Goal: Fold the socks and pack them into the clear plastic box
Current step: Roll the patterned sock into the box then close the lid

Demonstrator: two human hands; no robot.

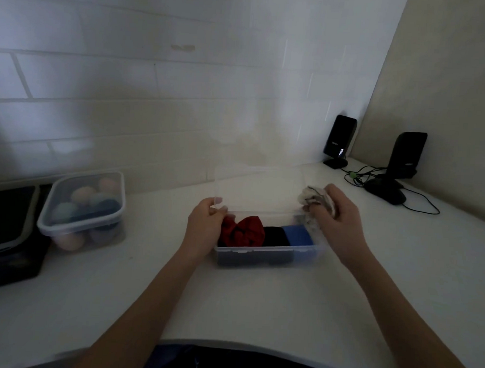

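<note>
A clear plastic box (269, 253) stands on the white counter in front of me, its clear lid (259, 188) tipped up at the back. Inside lie a red sock bundle (245, 231), a black one (275, 236) and a blue one (299, 235), side by side. My left hand (206, 225) grips the lid's left corner at the box's left end. My right hand (337, 215) is closed on a rolled grey-white sock (313, 198), held just above the box's right end.
A lidded plastic container (84, 207) with pastel balls sits at left, beside a dark tray (7, 229). Two black speakers (339, 140) (406, 155), a black mouse (385, 190) and cables occupy the back right corner. The counter's front edge curves near my body.
</note>
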